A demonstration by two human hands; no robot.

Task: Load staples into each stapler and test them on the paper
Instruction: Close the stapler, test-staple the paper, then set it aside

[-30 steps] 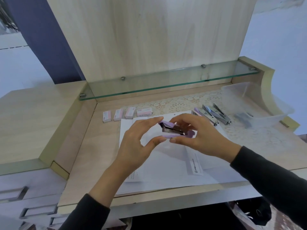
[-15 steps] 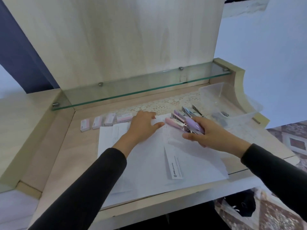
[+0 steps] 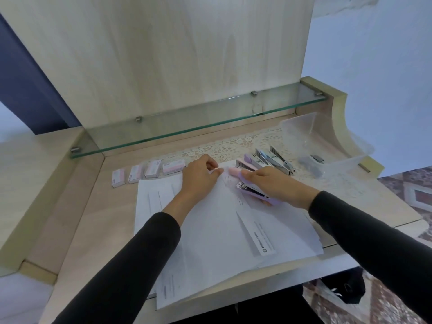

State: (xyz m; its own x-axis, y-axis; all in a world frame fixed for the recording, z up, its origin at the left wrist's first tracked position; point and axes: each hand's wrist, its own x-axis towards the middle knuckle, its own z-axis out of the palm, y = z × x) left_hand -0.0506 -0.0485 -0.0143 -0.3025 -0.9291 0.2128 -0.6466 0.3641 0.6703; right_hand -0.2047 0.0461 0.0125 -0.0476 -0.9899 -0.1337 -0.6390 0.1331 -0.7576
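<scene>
One tabletop (image 3: pixel 98 218) of pale wood-grain laminate, smooth and matt, with an upright back panel of the same stuff. One glass shelf (image 3: pixel 198 122) across the back, long, thin and green at the edge, held on small metal pegs. One loose pile of white paper (image 3: pixel 222 242) spread over the middle of the tabletop: several printed sheets, fanned and overhanging the front edge, exact number not countable. One cream lace mat (image 3: pixel 233 146), openwork, behind and to the right of the pile. One clear plastic tub (image 3: pixel 327 141) on the mat at far right, rectangular with rounded corners, something dark and metallic inside, too blurred to name.

Two black sleeves (image 3: pixel 131 265), two bare hands. Left hand (image 3: pixel 201 176) palm-down on the upper part of the paper, fingers loosely bent, thumb out, gripping nothing. Right hand (image 3: pixel 273 183) curled over one lilac stapler (image 3: pixel 252 192), pressing it down at the right side of the pile, steel mouth pointing left onto the sheet.

Four more staplers (image 3: pixel 264 157) side by side in a slanted row just behind that hand, on the mat — pastel plastic tops, pink, lilac and blue among them, over shiny steel bodies. Four small staple boxes (image 3: pixel 153 169) in a row on bare wood, left of the left hand — oblong card, pinkish white.
</scene>
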